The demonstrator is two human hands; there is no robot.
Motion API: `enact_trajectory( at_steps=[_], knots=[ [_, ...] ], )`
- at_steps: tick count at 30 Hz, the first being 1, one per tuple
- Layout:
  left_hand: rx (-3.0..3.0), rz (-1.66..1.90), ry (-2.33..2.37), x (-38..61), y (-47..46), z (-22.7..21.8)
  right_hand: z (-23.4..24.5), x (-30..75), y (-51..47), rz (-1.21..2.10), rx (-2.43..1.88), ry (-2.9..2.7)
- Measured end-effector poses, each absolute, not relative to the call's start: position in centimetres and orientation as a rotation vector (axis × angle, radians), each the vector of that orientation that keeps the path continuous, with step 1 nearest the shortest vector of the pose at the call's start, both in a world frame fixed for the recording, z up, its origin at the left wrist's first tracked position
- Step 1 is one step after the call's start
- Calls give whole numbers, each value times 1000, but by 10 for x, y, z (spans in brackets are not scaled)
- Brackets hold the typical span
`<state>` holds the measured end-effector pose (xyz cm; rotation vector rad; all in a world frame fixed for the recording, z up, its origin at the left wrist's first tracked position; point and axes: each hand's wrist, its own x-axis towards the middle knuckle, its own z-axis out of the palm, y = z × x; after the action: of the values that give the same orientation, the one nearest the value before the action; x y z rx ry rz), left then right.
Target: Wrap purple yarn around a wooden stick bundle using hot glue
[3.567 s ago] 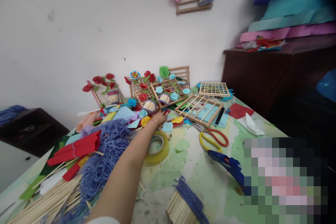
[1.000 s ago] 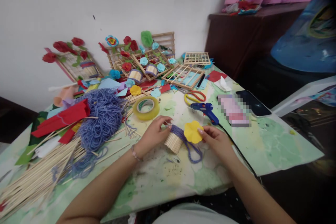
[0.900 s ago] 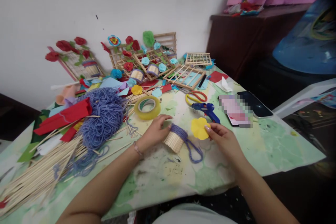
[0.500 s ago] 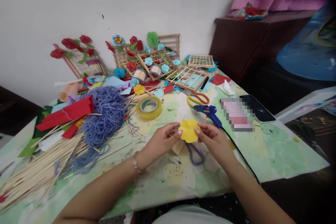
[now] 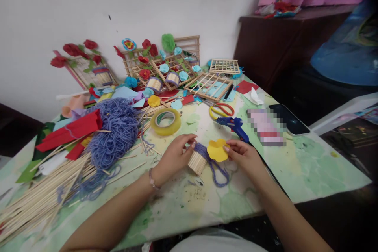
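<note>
My left hand [image 5: 174, 156] is closed round a small bundle of wooden sticks [image 5: 197, 162] wrapped in purple yarn [image 5: 214, 165], which rests on the green table [image 5: 307, 165]. A loop of that yarn trails toward me. My right hand [image 5: 245, 159] pinches a yellow paper flower [image 5: 217, 149] by its right edge and holds it against the bundle's right side.
A blue glue gun [image 5: 233, 124] and red-and-yellow scissors [image 5: 219, 109] lie just beyond my right hand. A tape roll [image 5: 165, 121], a heap of purple yarn [image 5: 115, 130] and long sticks [image 5: 44, 193] sit left. Flower-decked wooden frames [image 5: 165, 67] line the wall. A phone [image 5: 288, 119] lies right.
My left hand came back from the far flowers to the stick bundle. Half a second ago both hands held the yellow flower raised; now it is lower, beside the bundle, in the right hand alone.
</note>
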<state>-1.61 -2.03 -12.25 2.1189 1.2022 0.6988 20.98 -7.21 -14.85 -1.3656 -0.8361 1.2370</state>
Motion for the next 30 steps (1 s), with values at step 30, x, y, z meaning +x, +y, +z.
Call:
enact_trajectory(
  at_steps=[30],
  knots=[
    [2029, 843, 846, -8, -19, -151, -137, 186, -69, 1196, -1267, -940]
  ],
)
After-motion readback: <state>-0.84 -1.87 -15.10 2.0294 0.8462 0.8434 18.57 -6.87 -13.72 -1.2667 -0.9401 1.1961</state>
